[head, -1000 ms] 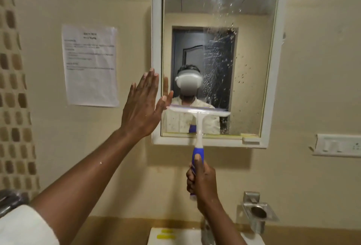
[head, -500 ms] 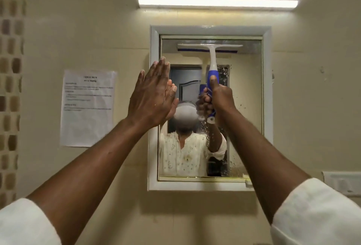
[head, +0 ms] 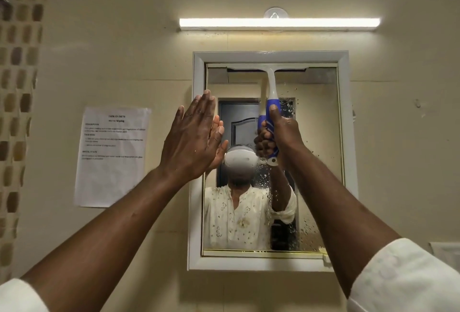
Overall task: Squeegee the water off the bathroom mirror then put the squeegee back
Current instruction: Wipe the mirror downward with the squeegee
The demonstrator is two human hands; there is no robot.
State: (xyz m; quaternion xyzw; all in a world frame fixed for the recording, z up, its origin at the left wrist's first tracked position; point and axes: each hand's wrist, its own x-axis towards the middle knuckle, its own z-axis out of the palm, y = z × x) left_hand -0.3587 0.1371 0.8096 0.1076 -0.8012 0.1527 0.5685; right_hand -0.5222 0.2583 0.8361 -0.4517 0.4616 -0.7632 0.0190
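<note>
A paper notice (head: 113,156) hangs at middle left on the cream wall (head: 398,112), under a bright light bar (head: 278,23). The right hand (head: 278,135) grips the squeegee (head: 271,87) at the mirror (head: 318,162) top. The left hand (head: 194,137) is flat and open, holding nothing, over the mirror's left frame.

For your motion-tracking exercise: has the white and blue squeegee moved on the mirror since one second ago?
Yes. The white and blue squeegee went up: its blade now sits at the white-framed mirror's top edge, not near the bottom.

One head view only. It faces the wall straight on and slightly upward, close to the mirror (head: 271,162). Both forearms reach in from below.
</note>
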